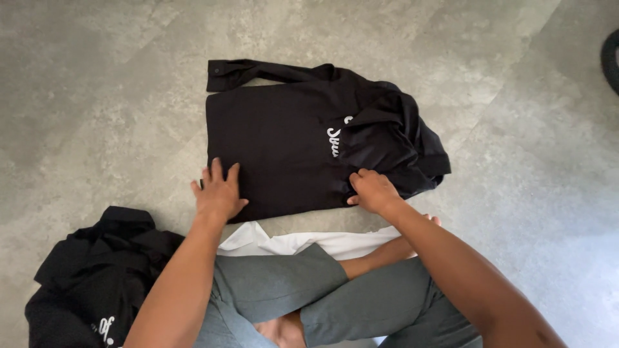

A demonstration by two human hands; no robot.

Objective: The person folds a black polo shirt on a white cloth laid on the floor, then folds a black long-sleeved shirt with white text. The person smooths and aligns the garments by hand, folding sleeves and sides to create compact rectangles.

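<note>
A black shirt [277,138] with white lettering lies partly folded on the grey floor in front of me. One sleeve [258,72] stretches along its far edge. My left hand [218,192] lies flat, fingers spread, on the shirt's near left corner. My right hand [373,191] pinches the fabric at the near right edge, where the cloth is bunched.
Another black garment [97,270] with white lettering lies crumpled at the lower left. A white cloth [303,241] lies under my crossed legs in grey trousers [335,296]. A dark curved object [610,61] shows at the right edge. The floor [97,96] is grey tile.
</note>
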